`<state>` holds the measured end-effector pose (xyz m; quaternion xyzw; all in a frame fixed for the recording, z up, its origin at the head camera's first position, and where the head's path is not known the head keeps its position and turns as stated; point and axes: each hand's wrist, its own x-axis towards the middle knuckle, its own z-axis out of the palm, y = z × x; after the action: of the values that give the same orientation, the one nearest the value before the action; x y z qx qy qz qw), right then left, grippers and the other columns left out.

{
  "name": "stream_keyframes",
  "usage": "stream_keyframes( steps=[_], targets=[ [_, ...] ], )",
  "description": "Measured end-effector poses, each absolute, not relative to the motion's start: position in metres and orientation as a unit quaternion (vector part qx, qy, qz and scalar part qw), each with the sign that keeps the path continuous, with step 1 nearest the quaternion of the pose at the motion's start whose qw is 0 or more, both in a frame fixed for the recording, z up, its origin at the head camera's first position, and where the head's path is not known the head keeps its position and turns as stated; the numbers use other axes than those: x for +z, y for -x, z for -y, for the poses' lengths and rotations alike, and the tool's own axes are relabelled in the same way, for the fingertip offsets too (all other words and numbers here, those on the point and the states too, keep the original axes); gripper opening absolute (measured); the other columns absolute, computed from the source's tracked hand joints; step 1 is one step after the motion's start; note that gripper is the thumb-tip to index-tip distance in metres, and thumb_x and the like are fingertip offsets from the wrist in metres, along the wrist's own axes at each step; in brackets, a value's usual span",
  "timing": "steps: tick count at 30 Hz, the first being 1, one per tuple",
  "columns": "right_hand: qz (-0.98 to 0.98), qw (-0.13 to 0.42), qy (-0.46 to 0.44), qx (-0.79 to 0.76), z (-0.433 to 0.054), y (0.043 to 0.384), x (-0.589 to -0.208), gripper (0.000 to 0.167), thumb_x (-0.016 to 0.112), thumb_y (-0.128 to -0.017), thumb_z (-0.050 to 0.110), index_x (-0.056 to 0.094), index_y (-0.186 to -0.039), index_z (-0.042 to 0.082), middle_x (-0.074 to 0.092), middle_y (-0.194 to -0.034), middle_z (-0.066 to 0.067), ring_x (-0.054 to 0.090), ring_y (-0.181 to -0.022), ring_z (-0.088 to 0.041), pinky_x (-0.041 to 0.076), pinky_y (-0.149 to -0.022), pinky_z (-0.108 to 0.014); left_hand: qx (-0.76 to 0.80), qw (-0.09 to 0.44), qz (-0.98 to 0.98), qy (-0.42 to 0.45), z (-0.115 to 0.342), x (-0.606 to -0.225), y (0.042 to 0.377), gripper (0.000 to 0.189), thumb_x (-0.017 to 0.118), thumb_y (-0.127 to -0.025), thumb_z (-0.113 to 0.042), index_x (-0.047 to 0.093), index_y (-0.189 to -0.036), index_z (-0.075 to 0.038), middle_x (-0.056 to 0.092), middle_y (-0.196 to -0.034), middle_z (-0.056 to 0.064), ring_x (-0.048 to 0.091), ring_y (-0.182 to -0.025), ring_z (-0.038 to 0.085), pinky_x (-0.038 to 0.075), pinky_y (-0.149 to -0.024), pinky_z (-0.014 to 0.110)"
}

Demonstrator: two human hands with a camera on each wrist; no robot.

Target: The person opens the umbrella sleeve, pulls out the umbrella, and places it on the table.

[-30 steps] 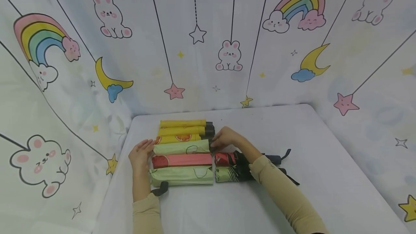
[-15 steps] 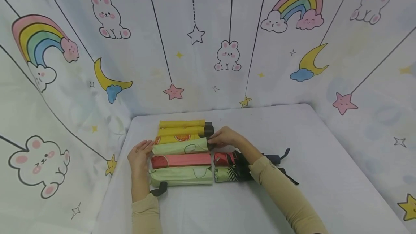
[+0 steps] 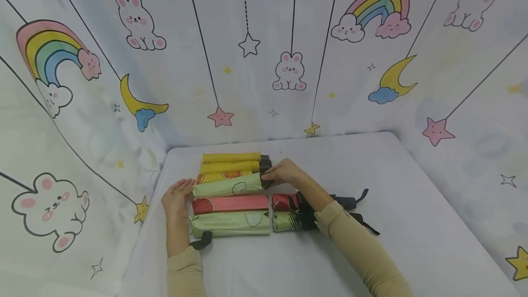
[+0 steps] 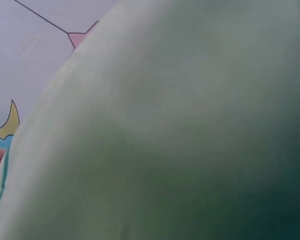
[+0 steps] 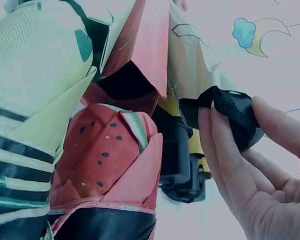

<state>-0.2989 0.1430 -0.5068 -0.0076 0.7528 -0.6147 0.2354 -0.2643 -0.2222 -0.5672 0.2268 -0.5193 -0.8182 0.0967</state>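
Observation:
A folded umbrella in pale green fabric (image 3: 227,186) lies at a slant below the yellow ones, its right end raised a little. My right hand (image 3: 284,173) pinches its black end (image 5: 235,117) between thumb and fingers, plain in the right wrist view. At the other end my left hand (image 3: 177,196) touches the pale green fabric with fairly straight fingers; its thumb is hidden. Blurred pale green fabric (image 4: 155,110) fills most of the left wrist view, so the left fingers' hold does not show there.
Several folded yellow umbrellas (image 3: 231,167) lie behind. In front are a red one (image 3: 237,203) and another pale green one (image 3: 231,223). Under my right forearm lie a watermelon-print umbrella (image 5: 102,155) and a green striped one (image 5: 25,125). White cloth (image 3: 321,265) covers the table.
The pale green umbrella's right end has risen and tilted toward the yellow ones, opening a gap above the red one. My right hand went with it; the left hand has barely moved.

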Motion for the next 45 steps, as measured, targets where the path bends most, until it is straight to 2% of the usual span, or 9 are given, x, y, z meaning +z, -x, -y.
stream_keyframes(
  steps=[5, 13, 26, 33, 40, 45],
  targets=[
    [-0.747, 0.234, -0.001, -0.622, -0.144, 0.296, -0.505, 0.033, 0.085, -0.087, 0.007, 0.074, -0.111, -0.013, 0.076, -0.103, -0.021, 0.078, -0.087, -0.028, 0.066, -0.084, -0.039, -0.826, 0.094, 0.508, -0.226, 0.222, -0.568, 0.265, 0.046, 0.066, -0.094, 0.017, 0.052, -0.137, 0.01, 0.079, -0.103, 0.007, 0.076, -0.105, 0.02, 0.06, -0.095, 0.026],
    [-0.75, 0.226, -0.005, -0.622, -0.153, 0.295, -0.51, 0.036, 0.086, -0.087, 0.011, 0.075, -0.113, -0.011, 0.074, -0.117, -0.021, 0.077, -0.093, -0.026, 0.065, -0.087, -0.039, -0.829, 0.089, 0.502, -0.229, 0.222, -0.567, 0.264, 0.051, 0.066, -0.094, 0.015, 0.048, -0.142, 0.011, 0.078, -0.106, 0.007, 0.075, -0.107, 0.019, 0.059, -0.096, 0.025],
    [-0.736, 0.223, -0.013, -0.639, -0.166, 0.292, -0.51, 0.034, 0.084, -0.089, 0.011, 0.075, -0.114, -0.01, 0.076, -0.112, -0.018, 0.076, -0.099, -0.027, 0.064, -0.09, -0.04, -0.838, 0.078, 0.486, -0.233, 0.224, -0.562, 0.262, 0.049, 0.065, -0.094, 0.017, 0.051, -0.14, 0.01, 0.078, -0.11, 0.011, 0.075, -0.108, 0.022, 0.06, -0.096, 0.027],
    [-0.733, 0.221, -0.016, -0.643, -0.173, 0.293, -0.509, 0.037, 0.084, -0.089, 0.012, 0.074, -0.117, -0.01, 0.075, -0.114, -0.019, 0.076, -0.1, -0.029, 0.064, -0.091, -0.04, -0.845, 0.072, 0.477, -0.23, 0.225, -0.556, 0.259, 0.055, 0.066, -0.093, 0.018, 0.046, -0.144, 0.014, 0.079, -0.106, 0.011, 0.076, -0.104, 0.021, 0.061, -0.093, 0.026],
    [-0.726, 0.22, -0.009, -0.651, -0.179, 0.29, -0.505, 0.038, 0.083, -0.09, 0.012, 0.073, -0.119, -0.011, 0.075, -0.115, -0.021, 0.077, -0.099, -0.029, 0.064, -0.092, -0.041, -0.848, 0.075, 0.469, -0.234, 0.227, -0.559, 0.261, 0.044, 0.066, -0.094, 0.015, 0.053, -0.136, 0.008, 0.079, -0.104, 0.009, 0.076, -0.105, 0.019, 0.06, -0.093, 0.025],
    [-0.723, 0.217, -0.013, -0.656, -0.183, 0.289, -0.506, 0.038, 0.084, -0.09, 0.013, 0.074, -0.118, -0.01, 0.075, -0.117, -0.022, 0.077, -0.099, -0.029, 0.064, -0.092, -0.042, -0.848, 0.075, 0.468, -0.236, 0.226, -0.557, 0.261, 0.052, 0.066, -0.094, 0.015, 0.048, -0.142, 0.01, 0.079, -0.105, 0.01, 0.076, -0.106, 0.02, 0.06, -0.096, 0.027]
  ],
)
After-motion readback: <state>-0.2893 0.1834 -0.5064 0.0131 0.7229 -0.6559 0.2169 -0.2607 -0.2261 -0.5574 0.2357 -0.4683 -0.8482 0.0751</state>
